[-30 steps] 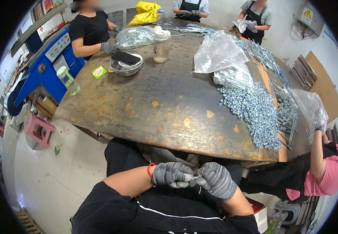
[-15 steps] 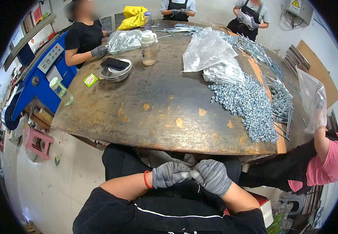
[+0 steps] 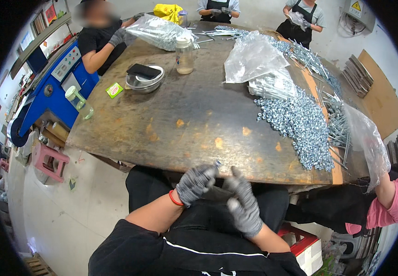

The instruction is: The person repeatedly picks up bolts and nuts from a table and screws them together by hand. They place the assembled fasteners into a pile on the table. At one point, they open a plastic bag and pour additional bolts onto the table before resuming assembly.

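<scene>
My left hand (image 3: 196, 185), in a grey knit glove with a red band at the wrist, is raised at the table's front edge. Its fingers are pinched on a small shiny metal nut (image 3: 218, 163), partly covered by the fingertips. To its right, my right hand (image 3: 245, 207) in a matching glove is apart from it, thumb and fingers spread and slightly blurred, with nothing visible in them. A heap of metal nuts (image 3: 295, 124) lies on the right part of the dark table (image 3: 185, 129). Beyond it are long metal bolts (image 3: 339, 124).
Clear plastic bags (image 3: 256, 57) lie behind the nuts. A metal bowl (image 3: 144, 85) with a black phone (image 3: 144, 71) on it and two bottles (image 3: 184, 55) stand left. Co-workers surround the table; one at right holds a plastic bag (image 3: 366, 138). A pink stool (image 3: 49, 161) stands on the floor.
My hands, together over my lap before, have parted; the left has risen to the table edge and the right has opened. The co-worker at far left has lifted the filled bag.
</scene>
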`<state>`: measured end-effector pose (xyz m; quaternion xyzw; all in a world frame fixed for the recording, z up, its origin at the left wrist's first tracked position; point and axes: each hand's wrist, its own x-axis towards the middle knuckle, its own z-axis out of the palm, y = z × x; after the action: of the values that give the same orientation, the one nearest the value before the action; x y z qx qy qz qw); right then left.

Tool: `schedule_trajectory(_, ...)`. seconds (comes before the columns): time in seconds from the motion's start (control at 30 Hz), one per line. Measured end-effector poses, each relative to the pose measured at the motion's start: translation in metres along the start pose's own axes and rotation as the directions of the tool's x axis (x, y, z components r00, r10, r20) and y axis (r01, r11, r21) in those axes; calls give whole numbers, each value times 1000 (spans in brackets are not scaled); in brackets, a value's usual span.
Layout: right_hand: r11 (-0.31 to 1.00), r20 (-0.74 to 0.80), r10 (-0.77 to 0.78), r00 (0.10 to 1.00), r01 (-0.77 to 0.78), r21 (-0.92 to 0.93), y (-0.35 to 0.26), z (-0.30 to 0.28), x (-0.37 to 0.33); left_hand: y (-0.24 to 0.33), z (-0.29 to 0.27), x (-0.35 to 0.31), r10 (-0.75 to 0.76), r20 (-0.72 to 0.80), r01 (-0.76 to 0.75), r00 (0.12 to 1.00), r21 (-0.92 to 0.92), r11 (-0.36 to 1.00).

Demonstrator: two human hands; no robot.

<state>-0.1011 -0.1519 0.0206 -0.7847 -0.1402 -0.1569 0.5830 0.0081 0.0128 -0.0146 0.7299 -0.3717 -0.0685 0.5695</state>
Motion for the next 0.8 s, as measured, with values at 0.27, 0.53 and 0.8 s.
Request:
schedule_trajectory(0.27, 844, 226, 73, 971, 61, -533, 27, -13, -15, 3, 28, -34, -276, 512, 510, 814, -399, 762)
schedule_trajectory(0.53, 748, -162, 393, 905, -417, -517, 101, 13, -81, -90, 77, -15, -216, 555, -154, 804, 544, 825)
schedule_trajectory(0.8, 692, -93, 563, 821, -530, -490, 122, 11, -94, -232, 130, 14, -421, 147, 298, 895, 504, 810)
